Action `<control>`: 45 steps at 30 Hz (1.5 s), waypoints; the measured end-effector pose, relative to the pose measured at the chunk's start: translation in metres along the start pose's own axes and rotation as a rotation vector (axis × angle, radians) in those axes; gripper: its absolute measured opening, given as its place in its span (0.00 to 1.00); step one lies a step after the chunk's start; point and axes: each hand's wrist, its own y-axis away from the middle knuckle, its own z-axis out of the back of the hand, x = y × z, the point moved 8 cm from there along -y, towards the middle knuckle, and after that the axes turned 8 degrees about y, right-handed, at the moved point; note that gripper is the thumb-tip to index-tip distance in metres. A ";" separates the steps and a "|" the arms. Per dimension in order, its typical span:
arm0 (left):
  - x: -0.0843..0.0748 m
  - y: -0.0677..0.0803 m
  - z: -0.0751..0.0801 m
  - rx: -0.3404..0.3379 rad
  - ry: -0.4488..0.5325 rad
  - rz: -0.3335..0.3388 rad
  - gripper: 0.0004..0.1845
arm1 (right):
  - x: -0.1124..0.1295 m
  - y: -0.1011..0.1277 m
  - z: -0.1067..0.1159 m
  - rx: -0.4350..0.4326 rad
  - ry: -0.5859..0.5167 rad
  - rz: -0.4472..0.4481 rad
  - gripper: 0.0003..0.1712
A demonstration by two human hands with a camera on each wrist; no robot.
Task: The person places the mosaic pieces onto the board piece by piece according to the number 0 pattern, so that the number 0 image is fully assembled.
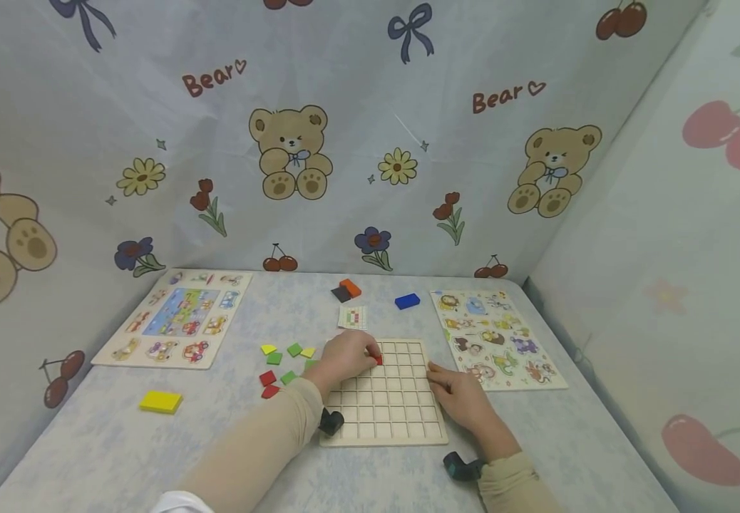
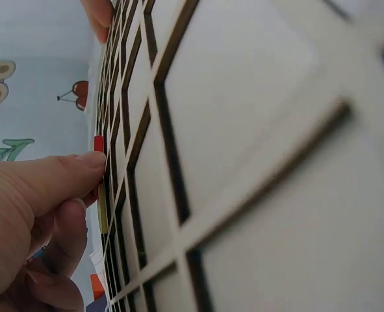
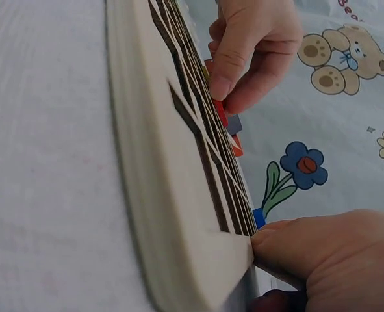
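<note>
While the bare left hand [image 1: 349, 356] reaches over the pale rectangular wooden board with a square grid [image 1: 402, 413], its grip pinches a small flat red tile [image 1: 379, 360] between thumb and fingers; the tile is at the board's far part, left of its middle, and whether it sits fully in a cell cannot be told; the bare right hand [image 1: 462, 399] touches the board's right edge with its fingertips, though I cannot tell whether that grip pinches the edge or merely presses it.

Beside the left hand, on the pale blue mottled worktop [image 1: 100, 449], lie loose flat green tiles [image 1: 295, 349], yellow tiles [image 1: 269, 349] and red tiles [image 1: 268, 377]; nearer the worktop's left side is a bright yellow rectangular block [image 1: 161, 402]; beyond the board lie a small white printed card [image 1: 353, 318], an orange block [image 1: 350, 287] touching a dark grey block [image 1: 341, 293], and a blue rectangular block [image 1: 407, 301]; a flat puzzle board with vehicle pictures [image 1: 180, 313] lies far left, and a flat puzzle board with animal pictures [image 1: 480, 318] lies just beyond the right hand.
</note>
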 end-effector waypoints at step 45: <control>0.109 0.070 0.066 -0.305 0.020 0.289 0.16 | 0.000 0.000 0.000 0.016 -0.024 -0.032 0.17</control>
